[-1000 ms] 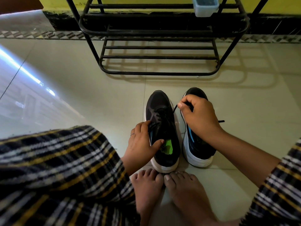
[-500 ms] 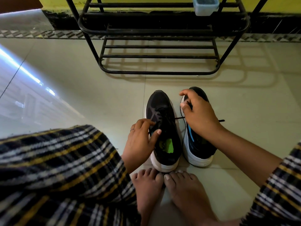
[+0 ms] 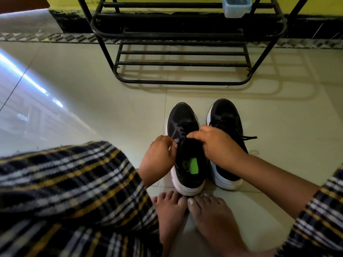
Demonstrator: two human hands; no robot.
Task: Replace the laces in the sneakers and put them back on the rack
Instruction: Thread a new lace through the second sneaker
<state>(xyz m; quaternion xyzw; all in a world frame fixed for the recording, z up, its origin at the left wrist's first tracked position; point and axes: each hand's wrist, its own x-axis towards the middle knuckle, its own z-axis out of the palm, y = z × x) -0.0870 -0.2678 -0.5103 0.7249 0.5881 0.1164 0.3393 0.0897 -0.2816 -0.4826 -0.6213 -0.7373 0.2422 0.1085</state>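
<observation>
- Left sneaker (image 3: pixel 187 160) stands on the floor (image 3: pixel 92 108) at the toes; left hand (image 3: pixel 159 156) and right hand (image 3: pixel 215 143) pinch its lace (image 3: pixel 182 127) ends.
- Uneven pulling could leave lopsided ends.
- Right sneaker (image 3: pixel 226 127) just beside; rack (image 3: pixel 181 58) beyond.

1. No readable text, brand, number or sign anywhere.
2. Left sneaker (image 3: pixel 187 145): green insole patch (image 3: pixel 193 166) inside, with a dark mark beside it, too blurred to read.
3. Right sneaker (image 3: pixel 227 127): no legible logo on the upper or sole.
4. Rack (image 3: pixel 181 52): no label.
5. Pale blue container (image 3: pixel 237 7) on the rack: no label legible.
</observation>
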